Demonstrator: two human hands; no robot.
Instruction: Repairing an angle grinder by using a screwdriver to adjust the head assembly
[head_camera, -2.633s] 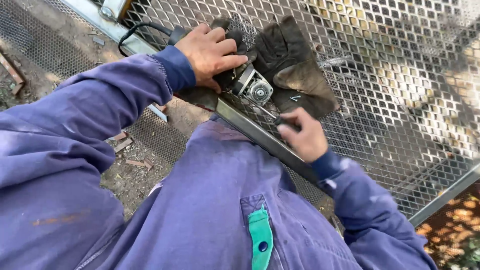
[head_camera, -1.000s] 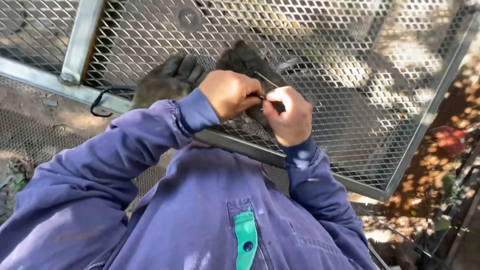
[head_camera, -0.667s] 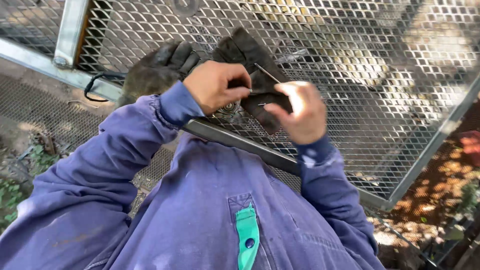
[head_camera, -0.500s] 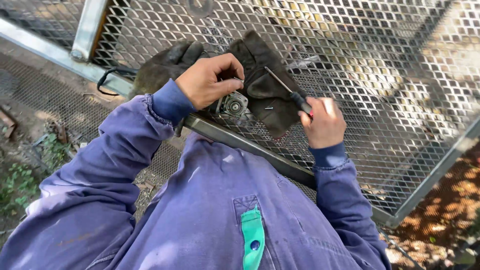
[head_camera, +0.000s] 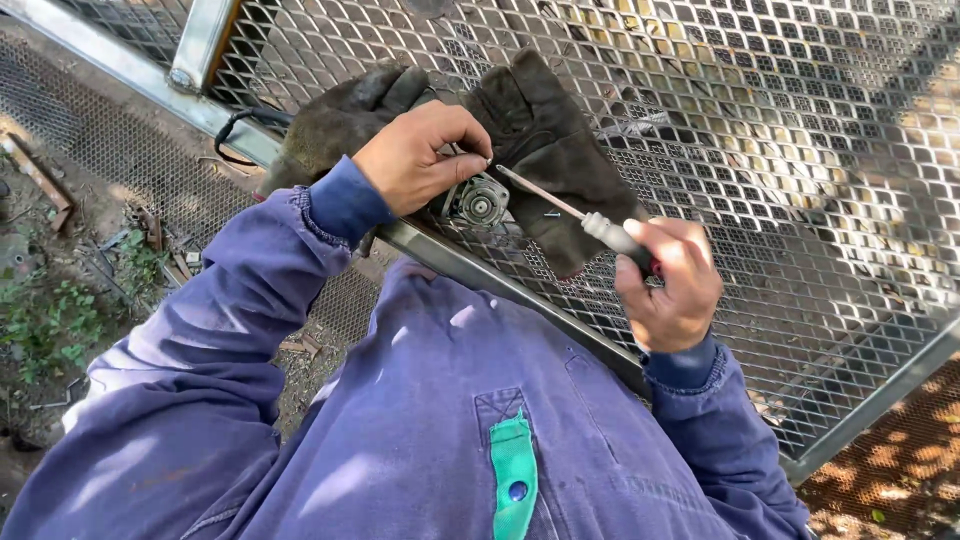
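Right hand: right hand (head_camera: 668, 285) is clenched around the handle of a screwdriver (head_camera: 585, 219), thumb on top, knuckles toward the camera.
Screwdriver: thin shaft runs up and to the left from the fist; its tip sits just beside the round metal head of a power tool (head_camera: 480, 200). Whether tip and head touch cannot be told.
Left hand: left hand (head_camera: 420, 155) grasps the power tool from above, fingers curled over its body, fingertips near the round head.
Power tool: lies on the mesh panel (head_camera: 800, 150), mostly covered by the left hand; only the round metal head with its centre spindle shows clearly.
Gloves: two dark work gloves lie on the mesh. One glove (head_camera: 335, 120) is behind the left wrist; the other glove (head_camera: 560, 150) lies under and beyond the screwdriver shaft, touching the tool.
Cable: black cable (head_camera: 240, 120) loops at the edge of the frame, left of the gloves.
Frame: metal frame bar (head_camera: 520, 295) runs diagonally below both hands, bordering the mesh panel; a second bar (head_camera: 200, 45) stands at upper left.
Clothing: blue work jacket (head_camera: 400, 420) with a green chest tab (head_camera: 512, 475).
Ground: bare earth with scraps and small weeds (head_camera: 50, 320) at left.
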